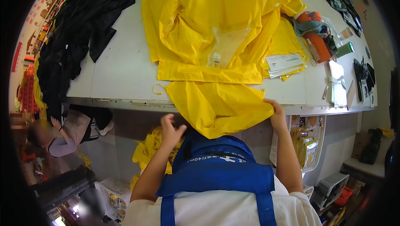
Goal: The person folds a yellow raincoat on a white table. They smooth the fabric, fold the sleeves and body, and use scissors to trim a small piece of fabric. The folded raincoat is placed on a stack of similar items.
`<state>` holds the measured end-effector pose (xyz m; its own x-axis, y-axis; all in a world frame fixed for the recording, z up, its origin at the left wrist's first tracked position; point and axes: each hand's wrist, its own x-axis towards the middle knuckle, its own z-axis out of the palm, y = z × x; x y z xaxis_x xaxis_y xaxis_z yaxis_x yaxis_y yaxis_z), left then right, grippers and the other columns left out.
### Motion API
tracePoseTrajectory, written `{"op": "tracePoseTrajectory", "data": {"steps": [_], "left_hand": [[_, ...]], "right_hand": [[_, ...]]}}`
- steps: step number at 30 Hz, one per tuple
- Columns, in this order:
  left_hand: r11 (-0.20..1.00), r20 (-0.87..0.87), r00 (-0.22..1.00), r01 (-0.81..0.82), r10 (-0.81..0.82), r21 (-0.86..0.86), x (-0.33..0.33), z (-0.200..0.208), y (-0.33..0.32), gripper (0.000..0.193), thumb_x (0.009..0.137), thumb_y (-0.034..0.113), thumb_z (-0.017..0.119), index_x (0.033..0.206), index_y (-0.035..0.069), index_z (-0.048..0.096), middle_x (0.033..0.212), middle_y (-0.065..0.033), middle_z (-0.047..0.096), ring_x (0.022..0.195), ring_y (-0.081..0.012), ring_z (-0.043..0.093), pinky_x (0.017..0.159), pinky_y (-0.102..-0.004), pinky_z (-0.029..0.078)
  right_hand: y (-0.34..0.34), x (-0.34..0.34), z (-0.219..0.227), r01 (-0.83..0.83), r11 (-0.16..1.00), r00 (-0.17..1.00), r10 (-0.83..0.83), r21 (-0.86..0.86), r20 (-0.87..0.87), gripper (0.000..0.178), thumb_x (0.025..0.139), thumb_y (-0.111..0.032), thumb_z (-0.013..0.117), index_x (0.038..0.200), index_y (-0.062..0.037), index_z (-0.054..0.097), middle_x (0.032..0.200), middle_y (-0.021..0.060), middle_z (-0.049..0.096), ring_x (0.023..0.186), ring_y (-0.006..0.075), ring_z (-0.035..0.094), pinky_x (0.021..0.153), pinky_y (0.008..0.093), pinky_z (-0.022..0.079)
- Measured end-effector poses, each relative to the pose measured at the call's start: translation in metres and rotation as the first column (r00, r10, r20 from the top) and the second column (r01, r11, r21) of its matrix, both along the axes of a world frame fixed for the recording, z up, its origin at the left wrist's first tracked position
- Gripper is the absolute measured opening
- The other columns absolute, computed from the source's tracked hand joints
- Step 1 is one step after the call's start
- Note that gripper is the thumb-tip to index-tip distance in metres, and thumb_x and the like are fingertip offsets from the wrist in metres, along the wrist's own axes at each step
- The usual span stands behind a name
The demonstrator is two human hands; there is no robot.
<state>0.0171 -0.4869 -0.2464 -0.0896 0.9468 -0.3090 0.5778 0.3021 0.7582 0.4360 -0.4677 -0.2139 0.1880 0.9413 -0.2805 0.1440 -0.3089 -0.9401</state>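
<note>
Nearby: black garments [71,38], white papers [284,62] | right hand [277,114] pinches yellow jacket [196,44] | left hand [171,131] free

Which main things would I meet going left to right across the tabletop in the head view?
Black cloth heap, yellow garment, orange item, green cylinder.

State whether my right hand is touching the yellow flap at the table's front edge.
Touching. The head view shows it: the right hand's fingers meet the right end of the yellow flap, with no gap between.
</note>
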Motion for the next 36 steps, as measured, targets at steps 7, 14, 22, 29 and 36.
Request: {"op": "tracePoseTrajectory", "data": {"steps": [7,14,22,29,36], "left_hand": [[0.68,-0.579,0.608,0.723,-0.543,0.121,0.02,0.006,0.101,0.061,0.083,0.053,0.059,0.138,0.031,0.043,0.15,-0.0136,0.028,0.137,-0.0427,0.022,0.11,-0.0609,0.012],[0.672,-0.596,0.505,0.736,-0.624,-0.079,0.02,-0.012,0.186,0.066,0.082,0.063,0.053,0.142,0.045,0.034,0.155,-0.0089,0.019,0.142,-0.0393,0.009,0.109,-0.0637,0.001],[0.662,-0.594,0.495,0.745,-0.634,-0.086,0.022,-0.008,0.255,0.066,0.085,0.058,0.053,0.145,0.04,0.031,0.151,-0.0097,0.029,0.14,-0.0354,0.018,0.112,-0.0544,0.009],[0.64,-0.583,0.43,0.738,-0.69,-0.213,0.001,-0.005,0.23,0.071,0.088,0.048,0.053,0.149,0.027,0.024,0.152,-0.0121,0.027,0.14,-0.0376,0.02,0.112,-0.0545,0.011],[0.553,-0.661,0.505,0.817,-0.555,0.16,-0.031,-0.021,0.196,0.059,0.085,0.034,0.055,0.138,0.013,0.04,0.142,-0.0137,0.039,0.133,-0.038,0.03,0.109,-0.0531,0.02]], "right_hand": [[0.086,-0.067,0.033,-0.497,0.864,0.793,0.414,0.082,0.446,0.068,0.087,-0.034,0.063,0.146,-0.0214,0.032,0.155,0.0154,0.016,0.142,0.0396,0.013,0.113,0.0531,0.018],[0.231,-0.102,-0.055,-0.38,0.889,0.156,0.335,-0.256,0.929,0.056,0.091,-0.061,0.04,0.142,-0.0394,0.034,0.153,0.0145,0.024,0.139,0.0472,0.017,0.102,0.0722,0.015],[0.316,-0.05,0.014,-0.631,0.775,0.689,0.579,-0.033,0.436,0.043,0.093,-0.025,0.053,0.136,-0.023,0.049,0.134,0.0113,0.053,0.126,0.0285,0.046,0.105,0.0392,0.036],[0.099,-0.004,-0.014,-0.075,0.997,0.719,0.06,-0.009,0.693,0.064,0.077,-0.001,0.06,0.137,-0.0148,0.042,0.139,0.0116,0.044,0.111,0.0325,0.058,0.089,0.0396,0.048],[0.096,-0.035,-0.036,-0.097,0.963,0.908,-0.018,0.253,0.418,0.049,0.073,0.006,0.058,0.12,-0.0114,0.057,0.139,0.0127,0.044,0.108,0.0345,0.058,0.09,0.0384,0.048]]}}
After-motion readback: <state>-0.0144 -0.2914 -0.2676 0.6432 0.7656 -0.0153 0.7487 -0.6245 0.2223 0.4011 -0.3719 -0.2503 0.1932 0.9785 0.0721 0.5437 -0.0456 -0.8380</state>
